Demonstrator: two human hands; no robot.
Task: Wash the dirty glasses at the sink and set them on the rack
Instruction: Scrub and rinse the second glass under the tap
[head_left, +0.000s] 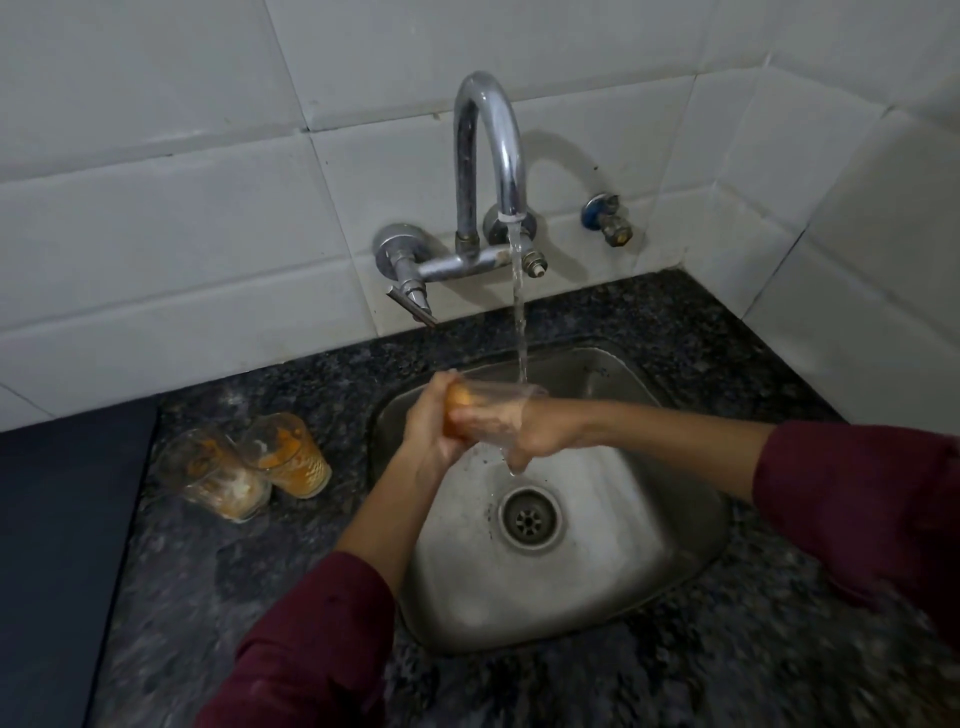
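The desk (727, 649) carries the sink (571, 587); over it both hands clamp one glass (498, 402) under the tap (488, 156): left hand (428, 431) round its base, right hand (524, 434) rubbing. Rinsing step, judged early. Two glasses (244, 462) wait left of the sink; no rack visible

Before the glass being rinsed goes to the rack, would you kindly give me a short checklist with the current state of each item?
1. Water running from the tap onto the glass: ok.
2. Left hand gripping the glass base: ok.
3. Right hand inside the glass: ok.
4. Glass free of orange residue: not ok, base looks orange.
5. Rack in view: not ok, none visible.
6. Two dirty glasses waiting on the counter: ok.
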